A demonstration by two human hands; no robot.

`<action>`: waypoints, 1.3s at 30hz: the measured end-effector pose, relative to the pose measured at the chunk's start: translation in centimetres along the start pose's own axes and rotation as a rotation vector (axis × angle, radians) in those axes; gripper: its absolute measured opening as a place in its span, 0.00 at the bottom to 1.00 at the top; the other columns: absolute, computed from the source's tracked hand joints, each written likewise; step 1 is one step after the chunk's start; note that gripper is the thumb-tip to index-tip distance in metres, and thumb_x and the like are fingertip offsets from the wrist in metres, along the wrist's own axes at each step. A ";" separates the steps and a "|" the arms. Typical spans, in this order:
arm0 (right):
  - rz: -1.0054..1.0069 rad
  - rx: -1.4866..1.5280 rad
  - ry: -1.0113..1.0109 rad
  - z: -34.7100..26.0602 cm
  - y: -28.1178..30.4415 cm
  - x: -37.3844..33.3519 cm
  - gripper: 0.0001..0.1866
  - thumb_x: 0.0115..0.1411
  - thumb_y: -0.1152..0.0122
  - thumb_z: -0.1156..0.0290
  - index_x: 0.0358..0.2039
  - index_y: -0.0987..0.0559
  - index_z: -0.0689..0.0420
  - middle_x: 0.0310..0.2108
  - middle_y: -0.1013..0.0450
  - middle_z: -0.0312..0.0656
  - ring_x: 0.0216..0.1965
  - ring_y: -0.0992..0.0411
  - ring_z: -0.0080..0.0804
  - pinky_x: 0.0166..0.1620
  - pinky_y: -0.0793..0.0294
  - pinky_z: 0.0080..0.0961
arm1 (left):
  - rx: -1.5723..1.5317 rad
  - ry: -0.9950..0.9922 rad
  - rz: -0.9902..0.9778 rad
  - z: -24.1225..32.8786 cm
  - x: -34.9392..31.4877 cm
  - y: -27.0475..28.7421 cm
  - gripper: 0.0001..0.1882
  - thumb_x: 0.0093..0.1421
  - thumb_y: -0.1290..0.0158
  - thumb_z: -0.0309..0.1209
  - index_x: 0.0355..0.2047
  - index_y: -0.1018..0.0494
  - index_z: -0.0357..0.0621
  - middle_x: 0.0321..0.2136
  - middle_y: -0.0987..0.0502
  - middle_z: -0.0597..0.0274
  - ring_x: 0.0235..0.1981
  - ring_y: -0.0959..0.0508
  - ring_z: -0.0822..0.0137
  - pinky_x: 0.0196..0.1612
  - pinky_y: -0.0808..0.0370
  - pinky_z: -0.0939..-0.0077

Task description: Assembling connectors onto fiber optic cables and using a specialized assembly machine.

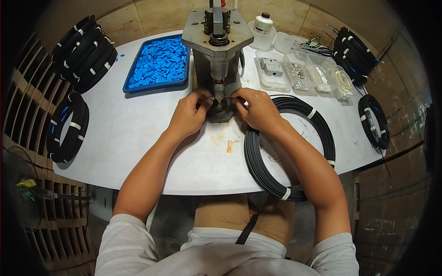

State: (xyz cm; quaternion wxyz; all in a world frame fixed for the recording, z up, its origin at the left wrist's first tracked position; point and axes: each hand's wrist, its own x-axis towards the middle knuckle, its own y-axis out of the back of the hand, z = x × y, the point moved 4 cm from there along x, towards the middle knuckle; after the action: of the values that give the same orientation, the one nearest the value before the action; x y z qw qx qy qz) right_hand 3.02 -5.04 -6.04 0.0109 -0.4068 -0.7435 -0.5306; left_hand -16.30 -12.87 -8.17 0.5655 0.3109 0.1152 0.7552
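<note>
A metal bench press [217,42] stands at the middle of the table, its ram above a small die. My left hand [189,112] is pinched at the left side of the die; what its fingertips hold is too small to make out. From the right, my right hand [258,109] pinches a thin black cable close to the die. Under my right forearm lies a large coil of black cable [252,154], bound with white tape and reaching over the table's front edge.
A blue tray [133,88] of small blue pieces sits left of the press. Stacked black coils [85,53] and a single coil [69,128] stand far left. At right are metal blocks [270,67], clear plastic boxes [317,76], a white bottle [263,24] and more coils [352,55].
</note>
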 end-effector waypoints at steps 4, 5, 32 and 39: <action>-0.007 0.000 -0.015 0.0 0.0 0.0 0.07 0.61 0.36 0.74 0.40 0.19 0.59 0.36 0.19 0.50 0.32 0.19 0.49 0.38 0.20 0.38 | -0.022 -0.009 0.015 -0.2 0.0 -0.1 0.10 0.65 0.45 0.29 0.45 0.24 0.38 0.35 0.16 0.47 0.38 0.15 0.54 0.45 0.21 0.65; -0.007 0.000 -0.015 0.0 0.0 0.0 0.07 0.61 0.36 0.74 0.40 0.19 0.59 0.36 0.19 0.50 0.32 0.19 0.49 0.38 0.20 0.38 | -0.022 -0.009 0.015 -0.2 0.0 -0.1 0.10 0.65 0.45 0.29 0.45 0.24 0.38 0.35 0.16 0.47 0.38 0.15 0.54 0.45 0.21 0.65; 0.011 -0.004 0.007 0.1 -0.1 0.0 0.06 0.61 0.36 0.74 0.38 0.19 0.61 0.34 0.20 0.53 0.35 0.21 0.53 0.40 0.22 0.40 | 0.012 0.039 -0.009 -0.1 0.1 0.0 0.11 0.65 0.45 0.28 0.45 0.23 0.35 0.36 0.16 0.46 0.39 0.16 0.55 0.45 0.22 0.65; 0.000 -0.010 -0.002 0.2 -0.2 0.0 0.06 0.62 0.36 0.73 0.38 0.19 0.61 0.34 0.20 0.52 0.34 0.21 0.53 0.39 0.22 0.39 | 0.000 0.031 -0.012 -0.1 0.1 -0.1 0.11 0.65 0.45 0.29 0.45 0.24 0.36 0.36 0.17 0.46 0.39 0.16 0.55 0.45 0.22 0.65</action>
State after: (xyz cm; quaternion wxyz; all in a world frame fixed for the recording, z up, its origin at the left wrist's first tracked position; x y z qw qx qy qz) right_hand 2.95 -4.91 -6.22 0.0082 -0.4071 -0.7409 -0.5340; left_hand -16.32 -12.76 -8.25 0.5679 0.2987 0.1258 0.7566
